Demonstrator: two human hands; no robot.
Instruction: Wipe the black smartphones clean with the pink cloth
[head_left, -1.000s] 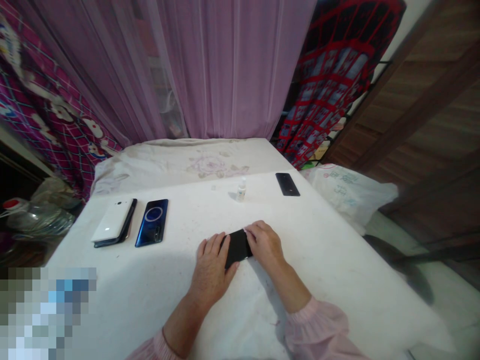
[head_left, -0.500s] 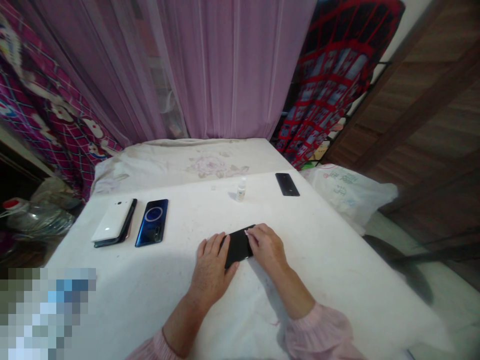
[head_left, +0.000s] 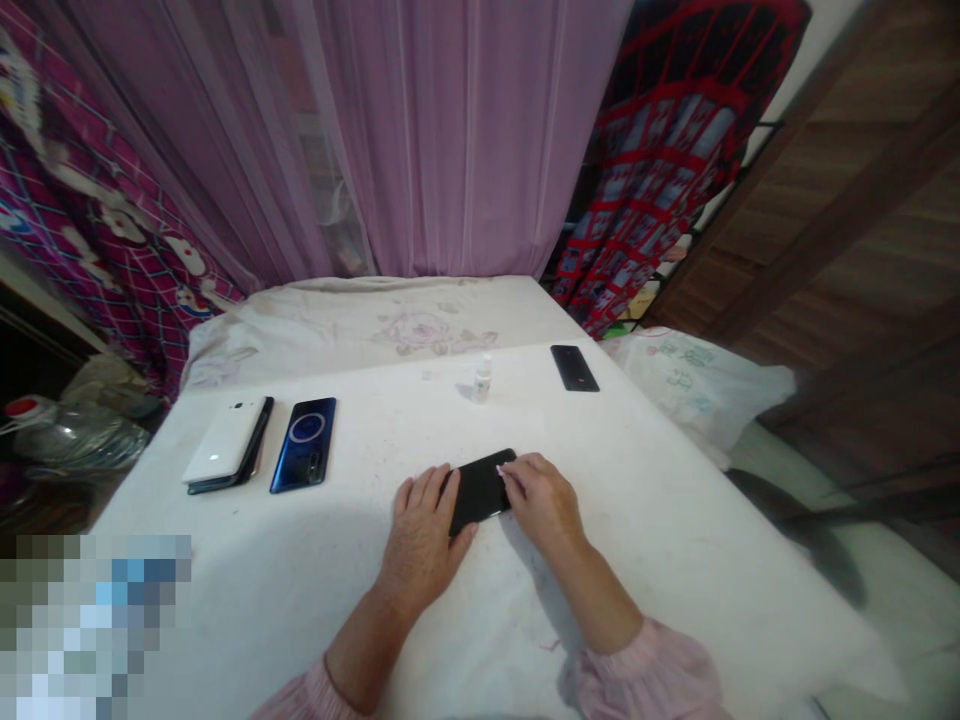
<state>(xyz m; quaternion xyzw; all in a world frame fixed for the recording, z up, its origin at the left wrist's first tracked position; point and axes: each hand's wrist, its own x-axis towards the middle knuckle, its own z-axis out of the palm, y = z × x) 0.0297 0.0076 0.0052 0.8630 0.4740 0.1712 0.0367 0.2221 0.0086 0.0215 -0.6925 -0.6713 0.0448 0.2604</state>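
A black phone (head_left: 480, 492) lies flat on the white-covered table in front of me. My left hand (head_left: 426, 530) grips its left end, thumb along the near edge and fingers over the far side. At the right end of the phone, my right hand (head_left: 546, 500) is pinched around a small whitish piece (head_left: 502, 470) that touches or hovers just above the dark surface; what it is cannot be made out. Beyond the phone stands a small white bottle (head_left: 481, 382), upright.
On the left lie a blue phone (head_left: 303, 447) and a stack of phones with a white one (head_left: 227, 440) on top. Another dark phone (head_left: 575, 368) rests near the right edge. A plastic bag (head_left: 694, 385) is beyond that edge, a large bottle (head_left: 75, 435) at the left.
My right hand has shifted slightly right and toward me, with the whitish piece still in its fingertips, showing more of the phone's right end. My left hand has stayed in place.
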